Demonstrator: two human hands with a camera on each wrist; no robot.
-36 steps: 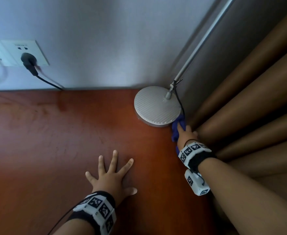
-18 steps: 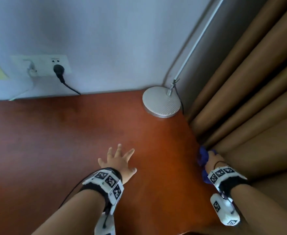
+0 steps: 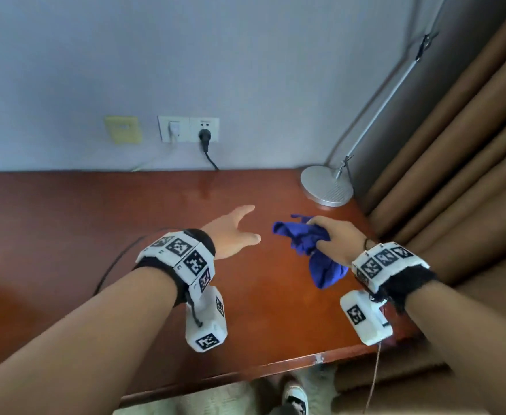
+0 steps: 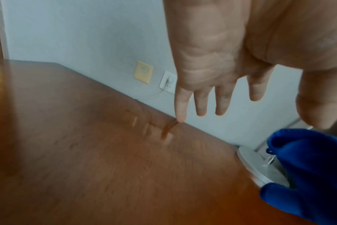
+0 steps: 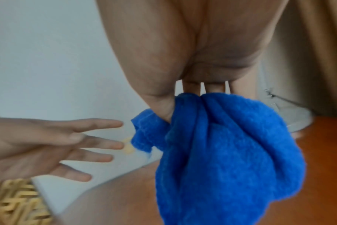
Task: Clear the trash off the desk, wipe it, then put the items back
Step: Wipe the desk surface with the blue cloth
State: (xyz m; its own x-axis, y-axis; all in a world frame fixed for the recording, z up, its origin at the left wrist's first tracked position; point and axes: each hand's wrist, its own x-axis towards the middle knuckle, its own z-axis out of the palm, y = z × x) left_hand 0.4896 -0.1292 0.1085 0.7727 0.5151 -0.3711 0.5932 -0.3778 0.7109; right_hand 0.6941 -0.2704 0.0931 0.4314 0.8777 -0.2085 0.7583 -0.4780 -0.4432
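- Blue cloth (image 3: 308, 247) is bunched in the right hand (image 3: 337, 239), lifted clear of the worktop (image 3: 126, 223) near its right side; the fingers are curled round the upper folds and a loose tail hangs below the fist.
- The left hand (image 3: 235, 232) floats just beside the cloth with its grip loose, fingers spread and straight, holding nothing.
- The step in hand looks like regathering the cloth between wiping passes, though whether any wiping remains cannot be told from here. To do it well, the free hand should take the hanging tail and fold it into a flat pad, so a broad face meets the wood rather than a wad.
- Long overlapping strokes from the wall toward the front edge would suit the bare surface.
- The lamp base (image 3: 326, 185) sits in the far right corner, touching the worktop, its slim pole (image 3: 389, 103) leaning up past the curtain (image 3: 455, 175); the cloth must go round it or the base be lifted.
- A black plug (image 3: 205, 135) sits in the wall socket and its cord drops to the rear edge; a stroke there could snag it.
- A cable from the left wrist device trails over the wood.
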